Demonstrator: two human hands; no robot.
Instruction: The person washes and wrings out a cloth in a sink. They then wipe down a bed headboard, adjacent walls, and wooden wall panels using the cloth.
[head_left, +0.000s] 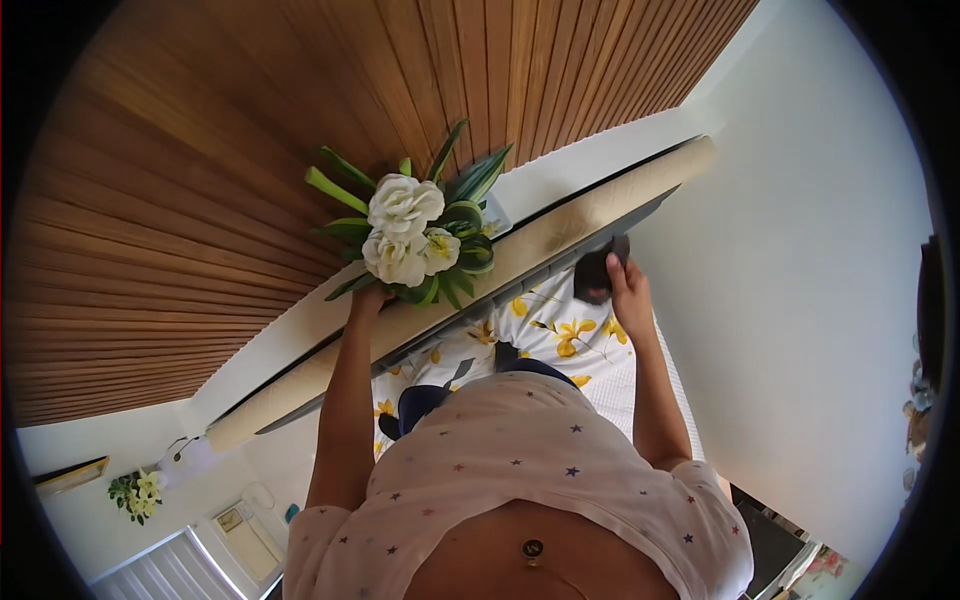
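A bunch of white flowers with green striped leaves [405,210] is in front of the slatted wood wall, above the headboard ledge. My left hand [370,297] grips it from below, with most of the fingers hidden behind the leaves. In my right hand [630,290] is a dark cloth [595,278], pinched between thumb and fingers and bunched up. That hand is over the bed side of the ledge [560,215], apart from the flowers. A pale, partly see-through object [497,213] shows behind the leaves; its kind is unclear.
Below me lies a bed with white bedding printed with yellow flowers [570,340], against a grey padded headboard [480,305]. Slatted wood [250,200] covers the wall ahead; a white wall [790,280] stands at right. Another flower bunch [140,493] is at lower left.
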